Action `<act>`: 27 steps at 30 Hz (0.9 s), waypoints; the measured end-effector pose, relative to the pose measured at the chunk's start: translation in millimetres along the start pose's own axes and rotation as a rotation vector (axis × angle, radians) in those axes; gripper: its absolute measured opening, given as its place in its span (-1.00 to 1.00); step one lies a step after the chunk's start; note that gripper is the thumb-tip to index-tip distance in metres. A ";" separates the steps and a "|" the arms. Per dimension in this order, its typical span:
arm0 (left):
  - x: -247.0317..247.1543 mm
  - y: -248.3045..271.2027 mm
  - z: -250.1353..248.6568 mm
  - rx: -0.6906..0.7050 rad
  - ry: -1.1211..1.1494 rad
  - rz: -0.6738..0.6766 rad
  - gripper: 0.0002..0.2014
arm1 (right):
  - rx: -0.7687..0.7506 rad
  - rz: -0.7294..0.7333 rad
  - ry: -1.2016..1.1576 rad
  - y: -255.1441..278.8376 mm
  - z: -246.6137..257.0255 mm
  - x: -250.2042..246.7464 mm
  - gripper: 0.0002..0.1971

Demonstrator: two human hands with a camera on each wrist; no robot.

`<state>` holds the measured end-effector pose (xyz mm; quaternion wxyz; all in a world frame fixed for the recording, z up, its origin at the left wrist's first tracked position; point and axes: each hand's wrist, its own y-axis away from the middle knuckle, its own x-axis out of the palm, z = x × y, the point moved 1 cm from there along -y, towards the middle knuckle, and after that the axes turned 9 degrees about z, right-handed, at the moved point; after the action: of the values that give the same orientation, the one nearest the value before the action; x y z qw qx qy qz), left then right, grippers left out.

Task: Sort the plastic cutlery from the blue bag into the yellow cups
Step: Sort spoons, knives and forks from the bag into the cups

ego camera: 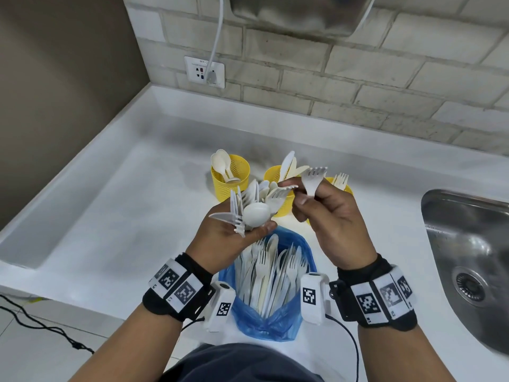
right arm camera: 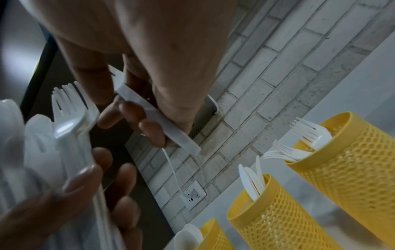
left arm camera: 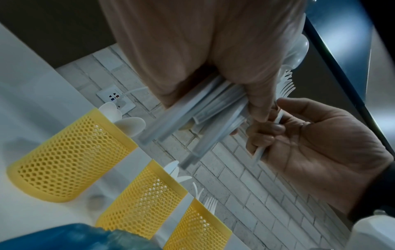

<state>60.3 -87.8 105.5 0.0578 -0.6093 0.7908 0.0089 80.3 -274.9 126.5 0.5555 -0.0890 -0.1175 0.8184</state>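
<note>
My left hand (ego camera: pixel 237 238) grips a mixed bunch of white cutlery (ego camera: pixel 253 205) above the blue bag (ego camera: pixel 264 323), which holds several more pieces. Just to its right, my right hand (ego camera: pixel 327 216) holds a single white fork (ego camera: pixel 312 179) by its handle (right arm camera: pixel 158 118), tines up. Three yellow mesh cups stand behind the hands: the left cup (ego camera: pixel 234 175) has spoons, the middle cup (ego camera: pixel 275 175) has knives, the right cup (ego camera: pixel 345 188) has forks. In the left wrist view the bundle's handles (left arm camera: pixel 192 121) stick out under my fingers.
A steel sink (ego camera: pixel 473 260) is set into the white counter (ego camera: pixel 124 216) on the right. A wall socket (ego camera: pixel 204 71) with a white cable sits on the brick backsplash. A black cable (ego camera: pixel 41 323) trails on the floor at lower left.
</note>
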 end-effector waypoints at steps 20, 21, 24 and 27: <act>-1.9 -2.9 3.8 0.025 0.022 0.000 -0.75 | -0.050 -0.279 0.040 -6.2 4.4 1.5 -0.88; -2.5 -3.5 4.8 0.014 0.015 -0.008 -0.76 | -0.033 -0.292 -0.055 -6.7 3.5 0.7 -0.89; -1.4 -5.5 6.7 0.007 0.014 -0.015 -0.78 | 0.065 -0.264 -0.250 -8.0 -2.8 1.8 -0.85; 2.1 -6.2 8.3 0.008 0.021 0.020 -0.78 | 0.148 -0.194 -0.338 -7.2 -10.9 8.9 -0.75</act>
<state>66.4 -90.7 97.4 0.0520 -0.6013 0.7973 -0.0001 86.4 -263.1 118.0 0.6092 0.1023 -0.1565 0.7706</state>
